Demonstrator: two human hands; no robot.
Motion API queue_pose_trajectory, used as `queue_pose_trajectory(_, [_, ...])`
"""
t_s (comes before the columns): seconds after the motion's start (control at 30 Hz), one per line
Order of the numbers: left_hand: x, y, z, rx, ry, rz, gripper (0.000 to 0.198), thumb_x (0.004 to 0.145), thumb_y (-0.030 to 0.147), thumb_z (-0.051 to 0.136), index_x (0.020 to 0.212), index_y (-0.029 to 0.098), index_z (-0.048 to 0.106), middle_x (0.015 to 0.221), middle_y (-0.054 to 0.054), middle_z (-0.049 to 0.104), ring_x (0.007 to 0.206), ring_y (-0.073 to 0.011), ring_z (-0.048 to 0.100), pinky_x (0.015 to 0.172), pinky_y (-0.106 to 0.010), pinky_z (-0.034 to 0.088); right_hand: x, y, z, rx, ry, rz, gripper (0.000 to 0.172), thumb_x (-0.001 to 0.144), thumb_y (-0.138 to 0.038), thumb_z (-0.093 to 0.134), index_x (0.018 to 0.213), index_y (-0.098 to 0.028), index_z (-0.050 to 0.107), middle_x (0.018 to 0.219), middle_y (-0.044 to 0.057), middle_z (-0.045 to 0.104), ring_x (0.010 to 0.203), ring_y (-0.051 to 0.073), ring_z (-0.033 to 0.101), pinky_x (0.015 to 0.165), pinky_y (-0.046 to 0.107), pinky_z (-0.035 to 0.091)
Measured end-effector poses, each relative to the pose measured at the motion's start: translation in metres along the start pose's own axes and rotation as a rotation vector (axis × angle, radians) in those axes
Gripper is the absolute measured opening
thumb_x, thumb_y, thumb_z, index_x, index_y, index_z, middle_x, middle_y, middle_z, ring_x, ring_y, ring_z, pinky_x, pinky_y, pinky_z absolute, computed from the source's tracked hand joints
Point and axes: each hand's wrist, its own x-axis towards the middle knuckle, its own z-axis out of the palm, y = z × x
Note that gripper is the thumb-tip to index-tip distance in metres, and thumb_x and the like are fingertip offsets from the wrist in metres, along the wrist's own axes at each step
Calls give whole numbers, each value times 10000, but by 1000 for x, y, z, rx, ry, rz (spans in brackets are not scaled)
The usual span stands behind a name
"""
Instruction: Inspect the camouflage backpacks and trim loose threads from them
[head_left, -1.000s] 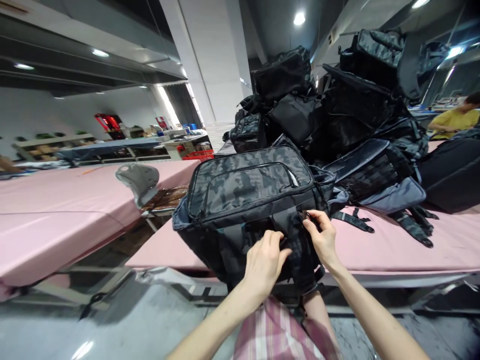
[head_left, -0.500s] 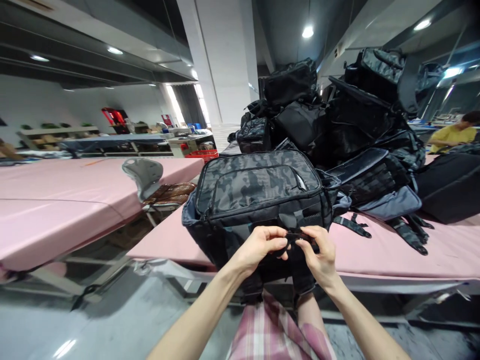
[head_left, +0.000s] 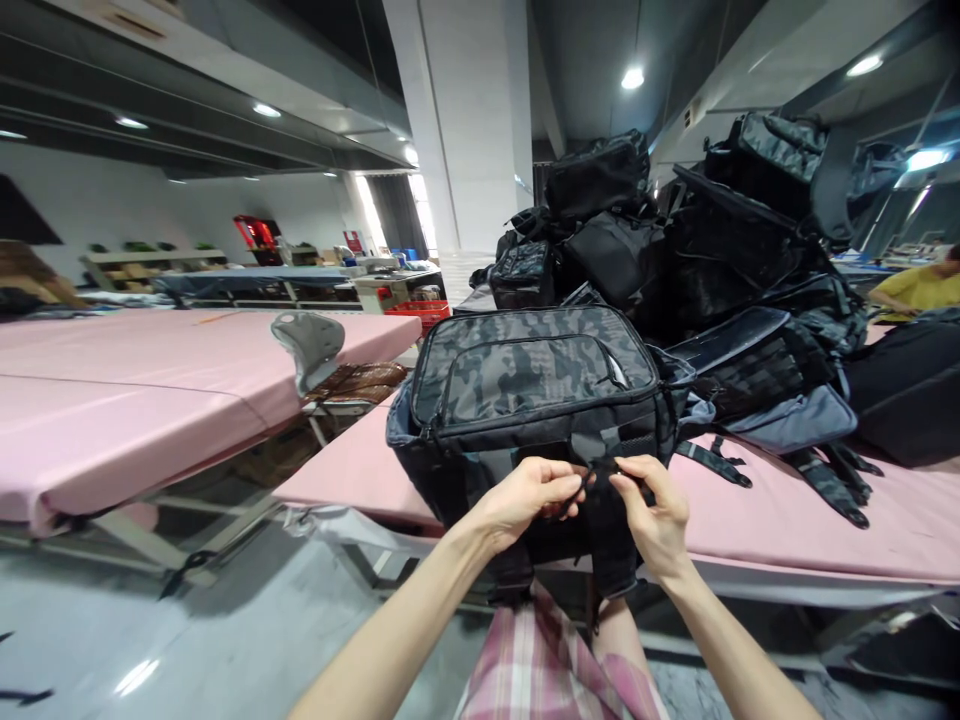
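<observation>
A black bag with a grey camouflage lid [head_left: 532,375] stands at the near edge of the pink table, its straps hanging over the side. In front of it, my left hand [head_left: 541,495] is closed, thumb and fingers pinching a thin black strap. My right hand [head_left: 654,505] sits just to its right, its thumb and index finger pinched at a small black piece beside the bag's shoulder straps. The exact shape of that piece is too dark and small to make out.
Behind and to the right rises a heap of black bags [head_left: 720,240]. Loose straps [head_left: 716,462] lie on the table at right. A grey chair [head_left: 307,350] stands by another pink table [head_left: 135,400] at left. A person in yellow [head_left: 916,290] is at far right.
The view has shifted, so the scene sits a little further right. My hands have moved slightly apart at the strap.
</observation>
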Motion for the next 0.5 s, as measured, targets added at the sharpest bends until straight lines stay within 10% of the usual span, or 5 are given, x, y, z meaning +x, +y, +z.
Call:
queue_pose_trajectory(0.3, [0,-3,14,-117,339,176,232,526,225,756,700,123,642,638,23,556,584,-67,451,580,-188,323,3,-17,-12,-209,-37,-210,208,796,-141,582,999,-189,580,842,60,642,784,185,593,699,335,460])
queue_pose_trajectory(0.5, [-8,-10,25,304,446,325,113,706,192,618,801,152,664,758,-25,602,704,-138,546,670,-250,416,6,-21,-12,-268,-106,-199,104,815,-139,559,904,-178,595,785,57,644,724,179,586,669,319,441])
